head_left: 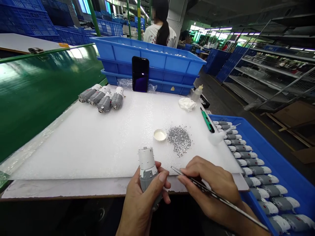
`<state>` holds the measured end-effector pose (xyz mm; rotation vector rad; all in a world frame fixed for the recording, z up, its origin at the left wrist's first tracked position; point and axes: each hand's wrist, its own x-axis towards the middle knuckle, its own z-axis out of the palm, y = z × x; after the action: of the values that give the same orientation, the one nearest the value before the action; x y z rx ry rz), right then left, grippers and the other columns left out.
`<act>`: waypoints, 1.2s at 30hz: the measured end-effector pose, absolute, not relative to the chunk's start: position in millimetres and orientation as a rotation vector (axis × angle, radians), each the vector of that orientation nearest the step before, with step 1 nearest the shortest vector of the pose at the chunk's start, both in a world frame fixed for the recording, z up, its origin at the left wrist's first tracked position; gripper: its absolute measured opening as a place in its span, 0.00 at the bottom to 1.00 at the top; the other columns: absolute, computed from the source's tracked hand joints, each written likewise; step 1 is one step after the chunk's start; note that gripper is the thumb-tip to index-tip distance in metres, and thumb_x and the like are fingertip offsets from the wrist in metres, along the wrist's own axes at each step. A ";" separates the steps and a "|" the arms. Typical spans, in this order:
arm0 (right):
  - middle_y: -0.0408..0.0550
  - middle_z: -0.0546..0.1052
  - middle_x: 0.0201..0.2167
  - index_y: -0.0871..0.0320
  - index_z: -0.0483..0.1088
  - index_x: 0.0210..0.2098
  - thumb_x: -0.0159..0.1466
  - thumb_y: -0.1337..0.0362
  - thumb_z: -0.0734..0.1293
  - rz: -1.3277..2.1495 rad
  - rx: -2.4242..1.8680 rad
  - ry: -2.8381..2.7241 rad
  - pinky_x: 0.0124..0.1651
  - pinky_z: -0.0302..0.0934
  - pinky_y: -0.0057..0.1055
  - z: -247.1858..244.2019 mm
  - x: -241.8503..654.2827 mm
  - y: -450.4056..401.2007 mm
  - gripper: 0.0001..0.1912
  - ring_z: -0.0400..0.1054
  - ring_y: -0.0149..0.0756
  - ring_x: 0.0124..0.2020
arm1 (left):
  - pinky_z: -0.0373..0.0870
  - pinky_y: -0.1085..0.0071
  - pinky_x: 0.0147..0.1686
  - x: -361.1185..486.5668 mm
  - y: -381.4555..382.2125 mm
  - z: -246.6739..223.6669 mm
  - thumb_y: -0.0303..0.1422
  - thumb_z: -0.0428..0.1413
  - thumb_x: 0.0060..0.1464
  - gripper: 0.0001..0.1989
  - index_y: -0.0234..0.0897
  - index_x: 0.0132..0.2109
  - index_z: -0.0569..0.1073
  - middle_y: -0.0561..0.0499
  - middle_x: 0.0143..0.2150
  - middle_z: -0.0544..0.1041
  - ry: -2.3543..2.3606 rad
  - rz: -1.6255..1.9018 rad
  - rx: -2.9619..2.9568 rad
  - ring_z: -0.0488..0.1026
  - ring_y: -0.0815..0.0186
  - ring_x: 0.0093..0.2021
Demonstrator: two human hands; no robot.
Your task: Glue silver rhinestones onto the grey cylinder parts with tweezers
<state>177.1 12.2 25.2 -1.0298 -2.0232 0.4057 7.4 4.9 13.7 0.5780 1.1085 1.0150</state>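
Observation:
My left hand [145, 196] is wrapped round a grey-and-white plastic spacecraft-like model [147, 160], its white end pointing up and away. Small studs dot the model's white part. Between the thumb and fingers of my right hand [211, 183] is a pair of slim metal tweezers [221, 198]. Their tip points left, toward the model but apart from it. Just beyond my hands lie a small round dish [159, 135] of cream-coloured stuff and a spread of tiny silvery pieces [179, 139]. The lower end of the model is partly hidden by my fingers.
Several similar models [103, 98] lie at the back left of the white foam sheet [98, 141]. A phone [140, 74] leans on stacked blue crates [172, 65]. A green cutter [207, 120], crumpled tissue [187, 104] and bottle [197, 93] sit right, beside a blue tray [283, 164] of models.

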 end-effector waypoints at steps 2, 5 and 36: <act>0.47 0.74 0.27 0.62 0.69 0.39 0.66 0.78 0.63 0.365 -0.926 -2.098 0.30 0.61 0.27 32.1 172.3 8.1 0.07 0.69 0.32 0.29 | 0.68 0.75 0.30 9.6 7.0 16.6 0.40 0.64 0.54 0.19 0.34 0.47 0.71 0.55 0.27 0.75 1.085 1.024 0.551 0.68 0.72 0.24; 0.47 0.76 0.27 0.62 0.69 0.39 0.66 0.78 0.63 0.309 -0.887 -2.172 0.28 0.60 0.27 37.9 168.1 6.9 0.08 0.70 0.33 0.29 | 0.68 0.76 0.28 11.1 7.5 18.8 0.38 0.64 0.53 0.18 0.34 0.48 0.72 0.55 0.27 0.75 1.053 1.039 0.488 0.68 0.72 0.24; 0.46 0.76 0.28 0.60 0.72 0.37 0.65 0.75 0.65 0.575 -0.949 -1.899 0.30 0.65 0.25 31.8 158.3 6.3 0.06 0.70 0.30 0.28 | 0.72 0.77 0.24 3.6 3.1 14.0 0.29 0.66 0.50 0.12 0.32 0.43 0.77 0.50 0.30 0.79 0.953 1.076 0.125 0.70 0.72 0.22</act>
<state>158.3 6.3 31.8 -0.9488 -1.8991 0.5753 3.6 3.1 14.0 0.1250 0.9535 1.0760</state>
